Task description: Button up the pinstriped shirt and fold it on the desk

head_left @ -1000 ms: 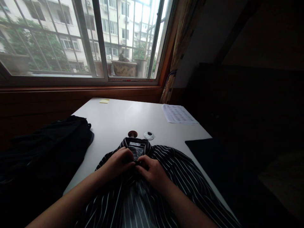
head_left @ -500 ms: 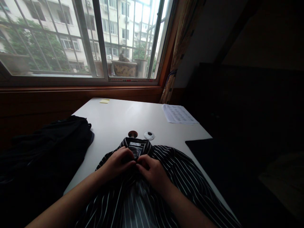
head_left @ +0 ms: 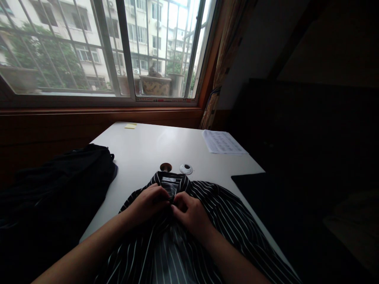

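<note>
Shirt (head_left: 226,205) runs near to far, collar (head_left: 185,184) farthest, and here's left hand (head_left: 149,201) and right hand (head_left: 193,213), equally close, both pinching its front between them

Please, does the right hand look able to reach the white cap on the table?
Probably yes: only the collar lies between the right hand and the white cap, though that hand seems to hold the shirt.
</note>
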The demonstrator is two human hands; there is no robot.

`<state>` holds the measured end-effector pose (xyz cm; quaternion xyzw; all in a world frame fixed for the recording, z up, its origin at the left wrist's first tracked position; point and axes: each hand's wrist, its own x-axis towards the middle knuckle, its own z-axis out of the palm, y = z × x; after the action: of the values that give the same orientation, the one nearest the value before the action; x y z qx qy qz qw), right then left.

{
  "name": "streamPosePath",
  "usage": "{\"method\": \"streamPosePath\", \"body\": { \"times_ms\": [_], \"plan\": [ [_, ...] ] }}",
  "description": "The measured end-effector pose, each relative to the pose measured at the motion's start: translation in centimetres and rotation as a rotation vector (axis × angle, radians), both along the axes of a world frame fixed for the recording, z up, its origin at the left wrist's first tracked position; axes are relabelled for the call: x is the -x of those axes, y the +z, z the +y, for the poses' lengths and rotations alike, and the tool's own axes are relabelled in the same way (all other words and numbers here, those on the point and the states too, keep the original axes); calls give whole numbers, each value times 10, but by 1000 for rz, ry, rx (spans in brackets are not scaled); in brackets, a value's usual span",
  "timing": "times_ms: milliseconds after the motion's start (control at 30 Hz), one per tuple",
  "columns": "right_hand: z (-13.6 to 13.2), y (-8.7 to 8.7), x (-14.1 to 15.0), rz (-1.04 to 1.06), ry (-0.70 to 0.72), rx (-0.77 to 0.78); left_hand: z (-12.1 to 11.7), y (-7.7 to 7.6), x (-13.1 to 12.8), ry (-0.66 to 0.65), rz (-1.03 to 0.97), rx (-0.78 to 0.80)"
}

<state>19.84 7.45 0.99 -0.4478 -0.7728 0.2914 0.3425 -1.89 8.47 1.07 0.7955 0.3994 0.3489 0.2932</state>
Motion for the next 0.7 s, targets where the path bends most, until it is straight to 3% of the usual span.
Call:
{"method": "streamPosePath", "body": {
  "times_ms": [533, 700],
  "plan": [
    [0, 3, -3, 79, 59, -18, 1, -2, 2, -29, -50, -28],
    [1, 1, -3, 75, 110, 39, 1, -1, 2, -22, -64, -11]
  ]
}}
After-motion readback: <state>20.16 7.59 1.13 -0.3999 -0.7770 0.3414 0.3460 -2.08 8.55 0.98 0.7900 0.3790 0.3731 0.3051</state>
